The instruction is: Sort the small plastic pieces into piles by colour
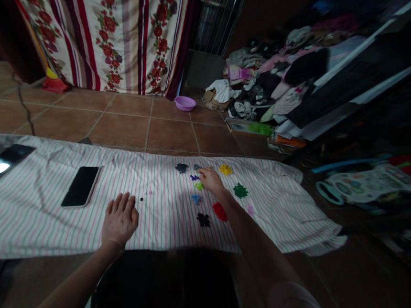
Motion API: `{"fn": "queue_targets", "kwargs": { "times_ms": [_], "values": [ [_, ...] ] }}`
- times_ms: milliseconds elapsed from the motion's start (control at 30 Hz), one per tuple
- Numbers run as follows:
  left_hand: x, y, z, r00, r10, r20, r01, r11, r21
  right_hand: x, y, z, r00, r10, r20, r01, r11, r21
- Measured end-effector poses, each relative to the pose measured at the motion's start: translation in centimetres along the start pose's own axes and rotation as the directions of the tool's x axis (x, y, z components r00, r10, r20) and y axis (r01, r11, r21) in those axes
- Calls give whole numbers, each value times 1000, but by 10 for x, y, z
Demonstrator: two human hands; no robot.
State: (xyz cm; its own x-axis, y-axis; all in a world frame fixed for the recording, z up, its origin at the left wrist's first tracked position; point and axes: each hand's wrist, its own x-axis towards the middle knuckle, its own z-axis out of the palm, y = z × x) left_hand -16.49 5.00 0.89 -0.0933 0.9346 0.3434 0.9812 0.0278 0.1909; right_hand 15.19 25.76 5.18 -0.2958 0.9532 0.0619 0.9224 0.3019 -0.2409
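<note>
My left hand (119, 220) lies flat on the striped cloth (167, 215), its fingers stretched out. Just right of it are a tiny black piece (141, 199) and a tiny pink piece (150, 192). My right hand (211, 180) reaches down with its fingertips pinched at a small grey-blue pile (197, 166); whatever is between them is too small to make out. Around it lie small piles of pieces: dark grey (181, 168), purple (194, 177), lime green (198, 186), yellow (225, 169), blue (196, 199), black (203, 220), red (219, 211), green (241, 190) and pale pink (250, 210).
A phone (81, 186) lies left of my left hand, and a second dark device (4, 162) reflects light farther left. Beyond the cloth, a purple basin (185, 103) stands on the tiled floor. Heaped clothes (266, 72) are at the right, near a floral curtain (109, 42).
</note>
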Motion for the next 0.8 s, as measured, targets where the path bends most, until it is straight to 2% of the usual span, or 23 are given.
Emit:
{"fn": "queue_targets", "kwargs": {
  "times_ms": [200, 400, 533, 800],
  "values": [
    [0, 0, -1, 1000, -7, -3, 7, 1000, 10, 5, -7, 3, 994, 44, 97, -36, 996, -81],
    [0, -1, 0, 1000, -18, 6, 18, 999, -38, 14, -11, 10, 999, -5, 38, 7, 999, -54],
    [0, 0, -1, 1000, -11, 4, 11, 1000, -6, 11, -14, 11, 1000, -8, 4, 8, 999, -52],
    [1, 2, -3, 1000, -23, 21, 23, 999, 29, 4, -16, 10, 998, 9, 65, -4, 998, -67]
  ]
}}
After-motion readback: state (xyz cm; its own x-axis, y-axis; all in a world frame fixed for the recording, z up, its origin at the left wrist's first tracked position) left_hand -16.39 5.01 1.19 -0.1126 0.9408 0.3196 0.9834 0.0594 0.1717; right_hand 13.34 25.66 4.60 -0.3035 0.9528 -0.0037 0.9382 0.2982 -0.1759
